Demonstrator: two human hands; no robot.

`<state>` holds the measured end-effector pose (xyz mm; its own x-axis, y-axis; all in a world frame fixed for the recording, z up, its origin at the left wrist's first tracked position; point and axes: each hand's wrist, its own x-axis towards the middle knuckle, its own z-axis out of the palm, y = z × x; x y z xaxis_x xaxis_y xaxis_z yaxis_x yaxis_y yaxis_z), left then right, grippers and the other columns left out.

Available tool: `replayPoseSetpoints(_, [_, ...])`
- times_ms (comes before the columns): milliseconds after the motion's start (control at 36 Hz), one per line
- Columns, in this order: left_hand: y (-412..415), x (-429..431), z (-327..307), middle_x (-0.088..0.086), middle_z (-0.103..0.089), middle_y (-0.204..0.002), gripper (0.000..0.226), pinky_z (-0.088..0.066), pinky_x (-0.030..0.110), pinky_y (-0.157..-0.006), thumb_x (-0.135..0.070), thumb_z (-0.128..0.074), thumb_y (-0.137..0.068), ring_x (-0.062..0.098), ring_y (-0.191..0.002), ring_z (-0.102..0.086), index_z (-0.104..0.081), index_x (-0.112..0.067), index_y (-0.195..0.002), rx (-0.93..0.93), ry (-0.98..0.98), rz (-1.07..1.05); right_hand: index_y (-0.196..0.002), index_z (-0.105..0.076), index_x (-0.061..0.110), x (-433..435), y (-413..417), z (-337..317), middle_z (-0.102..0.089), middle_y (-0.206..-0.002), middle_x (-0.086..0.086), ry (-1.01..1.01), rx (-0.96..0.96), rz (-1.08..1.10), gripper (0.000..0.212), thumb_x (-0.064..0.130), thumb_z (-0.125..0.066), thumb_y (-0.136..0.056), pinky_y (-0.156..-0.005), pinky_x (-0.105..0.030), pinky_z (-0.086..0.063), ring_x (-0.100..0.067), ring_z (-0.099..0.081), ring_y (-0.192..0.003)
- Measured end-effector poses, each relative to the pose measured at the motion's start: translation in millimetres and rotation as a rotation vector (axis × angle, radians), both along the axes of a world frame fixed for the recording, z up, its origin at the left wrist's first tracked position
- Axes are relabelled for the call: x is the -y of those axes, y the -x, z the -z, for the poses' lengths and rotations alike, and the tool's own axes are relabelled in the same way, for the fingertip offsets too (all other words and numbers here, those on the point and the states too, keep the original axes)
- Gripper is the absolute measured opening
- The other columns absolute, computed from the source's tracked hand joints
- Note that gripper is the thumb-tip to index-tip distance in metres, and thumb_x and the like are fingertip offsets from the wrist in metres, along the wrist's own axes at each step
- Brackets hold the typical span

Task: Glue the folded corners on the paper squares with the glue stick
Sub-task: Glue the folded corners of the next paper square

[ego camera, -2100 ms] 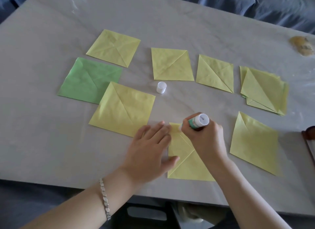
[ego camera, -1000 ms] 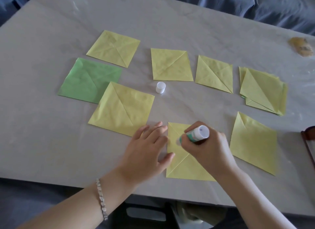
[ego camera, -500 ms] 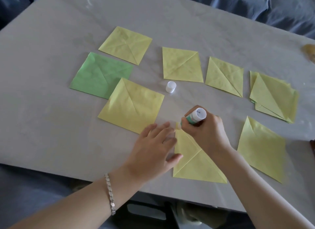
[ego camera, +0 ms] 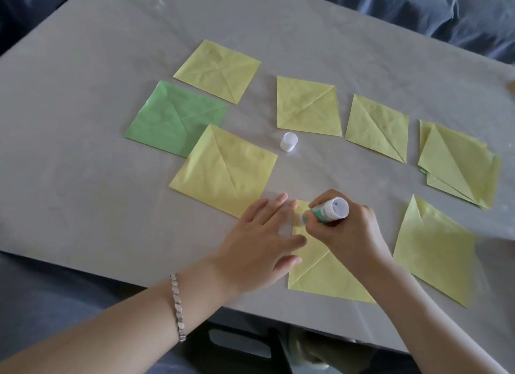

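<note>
A yellow folded paper square [ego camera: 320, 273] lies at the table's near edge. My left hand [ego camera: 259, 242] rests flat on its left side with straight fingers. My right hand [ego camera: 351, 228] grips a green-and-white glue stick [ego camera: 326, 212], tilted with its tip down on the square's upper left corner. The stick's white cap [ego camera: 289, 141] stands alone in the middle of the table.
Several more yellow squares [ego camera: 225, 173] lie spread over the grey table [ego camera: 83, 150], with one green square [ego camera: 170, 120] at the left and a stack of yellow ones [ego camera: 459, 161] at the right. Another yellow square [ego camera: 434, 251] lies right of my right hand.
The glue stick's tip has slid left and down along the square's upper corner. My left hand has stayed on the paper. The view has shifted slightly.
</note>
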<state>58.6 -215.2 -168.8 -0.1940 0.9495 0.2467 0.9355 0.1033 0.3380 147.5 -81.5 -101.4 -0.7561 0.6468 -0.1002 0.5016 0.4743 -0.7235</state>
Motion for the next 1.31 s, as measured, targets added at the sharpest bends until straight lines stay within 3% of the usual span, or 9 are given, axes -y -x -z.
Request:
replayPoseSetpoints(278, [10, 4, -2, 0.024, -0.05, -0.135, 0.026, -0.03, 0.048, -0.105, -0.04, -0.042, -0.086, 0.043, -0.129, -0.042, -0.063, -0.028, -0.096, -0.093, 0.042, 0.112, -0.066, -0.059, 0.02, 6, -11, -3, -0.05, -0.052, 0.013, 0.033, -0.002, -0.105, 0.019, 0.008, -0.073, -0.068, -0.047, -0.012, -0.034, -0.005, -0.043, -0.048])
replayPoseSetpoints(639, [7, 5, -5, 0.026, -0.05, -0.134, 0.029, -0.035, 0.048, -0.107, -0.038, -0.042, -0.086, 0.042, -0.13, -0.041, -0.068, -0.029, -0.093, -0.088, 0.059, 0.082, -0.071, -0.059, 0.019, -15, 5, -4, -0.051, -0.049, 0.018, -0.005, -0.027, 0.008, 0.013, 0.014, -0.07, -0.072, -0.044, -0.009, -0.034, -0.004, -0.044, -0.046])
replayPoseSetpoints(833, [7, 4, -4, 0.024, -0.049, -0.135, 0.028, -0.029, 0.048, -0.106, -0.037, -0.041, -0.086, 0.043, -0.129, -0.041, -0.067, -0.027, -0.093, -0.098, 0.057, 0.105, -0.065, -0.059, 0.019, -3, -19, -6, -0.051, -0.054, -0.004, 0.045, 0.003, -0.065, 0.016, 0.01, -0.072, -0.068, -0.045, -0.014, -0.033, -0.008, -0.038, -0.045])
replayPoseSetpoints(944, [8, 4, -7, 0.024, -0.049, -0.135, 0.029, -0.025, 0.047, -0.105, -0.038, -0.04, -0.086, 0.043, -0.13, -0.041, -0.066, -0.027, -0.092, -0.067, 0.081, 0.097, -0.064, -0.058, 0.02, -4, -18, -4, -0.05, -0.053, -0.001, 0.06, 0.013, -0.059, 0.017, 0.011, -0.072, -0.068, -0.046, -0.016, -0.034, -0.008, -0.038, -0.046])
replayPoseSetpoints(1056, [8, -2, -13, 0.012, -0.057, -0.129, 0.027, -0.026, 0.044, -0.102, -0.045, -0.041, -0.087, 0.034, -0.13, -0.042, -0.055, -0.028, -0.103, 0.061, 0.026, 0.014, -0.065, -0.057, 0.019, -7, -14, -2, -0.049, -0.053, -0.003, 0.058, 0.013, -0.033, 0.016, 0.012, -0.071, -0.068, -0.046, -0.018, -0.033, -0.009, -0.035, -0.046])
replayPoseSetpoints(1111, [10, -7, -15, 0.003, -0.059, -0.129, 0.04, -0.024, 0.042, -0.104, -0.05, -0.041, -0.084, 0.024, -0.132, -0.036, -0.051, -0.024, -0.113, 0.12, 0.03, -0.061, -0.066, -0.057, 0.019, -7, -15, -2, -0.053, -0.057, -0.011, 0.065, 0.006, -0.032, 0.016, 0.012, -0.071, -0.069, -0.046, -0.018, -0.034, -0.009, -0.035, -0.047])
replayPoseSetpoints(1167, [12, -12, -22, 0.0, -0.051, -0.139, 0.07, -0.015, 0.039, -0.109, -0.062, -0.035, -0.079, 0.016, -0.138, -0.023, -0.052, -0.015, -0.127, 0.119, 0.142, -0.103, -0.067, -0.057, 0.019, -6, -15, -2, -0.055, -0.059, -0.012, 0.067, 0.009, -0.032, 0.016, 0.012, -0.071, -0.07, -0.045, -0.017, -0.033, -0.009, -0.034, -0.046])
replayPoseSetpoints(1222, [10, -15, -26, -0.006, -0.022, -0.156, 0.094, 0.006, 0.034, -0.114, -0.073, -0.023, -0.073, 0.007, -0.143, 0.006, -0.032, -0.015, -0.146, 0.097, 0.259, -0.122, -0.067, -0.058, 0.018, -7, -16, -2, -0.052, -0.056, -0.012, 0.068, 0.018, -0.034, 0.016, 0.011, -0.071, -0.07, -0.044, -0.016, -0.032, -0.009, -0.034, -0.046])
replayPoseSetpoints(1306, [8, -16, -29, -0.016, 0.009, -0.157, 0.092, 0.02, 0.032, -0.111, -0.073, -0.036, -0.082, 0.006, -0.139, 0.027, -0.003, -0.022, -0.152, 0.115, 0.429, -0.153, -0.068, -0.058, 0.016, -9, -13, -2, -0.048, -0.052, 0.0, 0.064, 0.03, -0.041, 0.014, 0.011, -0.071, -0.07, -0.042, -0.013, -0.031, -0.009, -0.036, -0.045])
